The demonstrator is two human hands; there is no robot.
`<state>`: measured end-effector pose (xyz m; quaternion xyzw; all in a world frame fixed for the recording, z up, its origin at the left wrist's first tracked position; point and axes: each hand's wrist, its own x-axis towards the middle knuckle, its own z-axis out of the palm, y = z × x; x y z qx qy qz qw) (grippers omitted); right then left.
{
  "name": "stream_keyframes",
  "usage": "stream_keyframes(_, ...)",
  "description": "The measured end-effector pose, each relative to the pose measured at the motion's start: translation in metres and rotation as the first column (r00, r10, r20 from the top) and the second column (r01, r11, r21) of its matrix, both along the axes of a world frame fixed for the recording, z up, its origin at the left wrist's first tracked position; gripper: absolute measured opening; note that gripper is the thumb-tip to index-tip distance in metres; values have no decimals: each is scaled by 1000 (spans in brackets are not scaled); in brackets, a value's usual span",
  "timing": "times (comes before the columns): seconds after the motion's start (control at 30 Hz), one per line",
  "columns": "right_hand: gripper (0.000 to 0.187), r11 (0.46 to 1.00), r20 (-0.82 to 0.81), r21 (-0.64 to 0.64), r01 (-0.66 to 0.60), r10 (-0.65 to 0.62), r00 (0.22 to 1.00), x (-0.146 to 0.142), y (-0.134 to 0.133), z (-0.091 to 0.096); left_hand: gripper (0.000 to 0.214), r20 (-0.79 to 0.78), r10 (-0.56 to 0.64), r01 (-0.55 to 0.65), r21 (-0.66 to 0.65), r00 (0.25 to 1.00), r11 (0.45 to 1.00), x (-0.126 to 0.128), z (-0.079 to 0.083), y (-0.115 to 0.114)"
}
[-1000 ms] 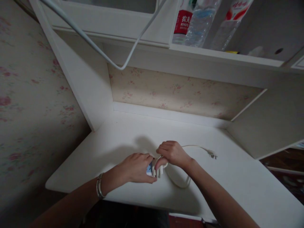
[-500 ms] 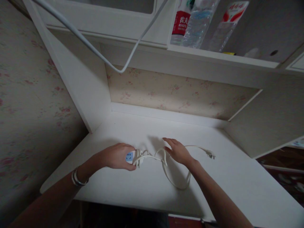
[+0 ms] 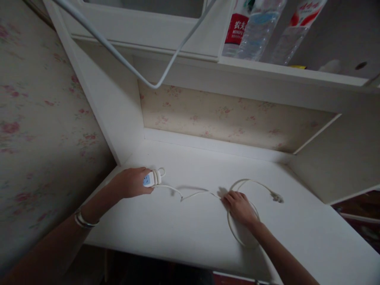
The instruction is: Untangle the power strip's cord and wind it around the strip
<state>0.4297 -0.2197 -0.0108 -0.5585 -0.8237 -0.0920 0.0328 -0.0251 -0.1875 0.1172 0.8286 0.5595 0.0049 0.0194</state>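
Observation:
My left hand (image 3: 133, 182) is closed around a white power strip (image 3: 153, 178) with a blue socket face, held at the left of the white desk (image 3: 166, 233). Some of the cord is wrapped round the strip's end, with a small loop sticking up behind. From there the white cord (image 3: 196, 194) runs slackly, with a kink, across to my right hand (image 3: 240, 206). The fingers of that hand are curled down and pinch the cord. Beyond it the cord lies in a loose loop and ends in a plug (image 3: 277, 197) on the right.
A thick white cable (image 3: 130, 69) hangs in a V above the desk, close to the camera. Several plastic bottles (image 3: 261, 29) stand on the upper shelf (image 3: 285, 69). A white side panel (image 3: 109, 95) bounds the desk on the left.
My left hand has carried the power strip left, and my right hand has shifted right and closed on the cord. The stretch between them is longer and less bunched.

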Motion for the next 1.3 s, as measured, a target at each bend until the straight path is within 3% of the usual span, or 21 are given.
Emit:
stream_keyframes(0.13,24,988,109,115,108,-121,987,27,22,8,36,-63,-6,4,-33,998,999,0,-18,-3)
stream_keyframes(0.27,29,905,101,282,320,-359,928,33,44,33,40,-89,-44,30,-158,995,987,12,-33,-10)
stream_keyframes(0.43,29,864,79,315,391,-435,897,47,71,62,40,-21,-130,119,-288,991,950,32,-27,-20)
stream_keyframes(0.5,30,860,67,330,390,-433,899,52,83,68,38,35,-202,201,-353,979,914,44,-20,-25)
stream_keyframes(0.6,32,853,10,319,414,-440,898,49,104,74,41,155,-308,343,-509,939,789,68,-15,-34)
stream_keyframes(0.73,37,897,-84,151,416,-407,909,25,126,72,49,288,-392,486,-503,874,715,101,-12,-48)
stream_keyframes(0.97,41,953,-177,-155,258,-284,942,-21,134,44,51,346,-400,524,-452,849,721,126,4,-52)
stream_keyframes(1.07,47,957,-343,-281,70,-168,924,-29,120,53,52,344,-396,520,-454,851,723,122,5,-46)
stream_keyframes(1.13,44,948,-513,-309,-79,-96,853,-31,101,69,53,336,-381,503,-457,861,734,116,4,-42)
stream_keyframes(1.2,45,885,-717,-346,-313,-34,696,-33,75,89,52,333,-350,475,-468,876,745,109,3,-38)
stream_keyframes(1.23,45,819,-774,-364,-442,-3,633,-34,62,99,51,335,-333,463,-477,881,747,107,3,-37)
stream_keyframes(1.3,45,673,-777,-413,-613,90,623,-39,37,114,49,348,-310,454,-491,885,744,102,4,-34)
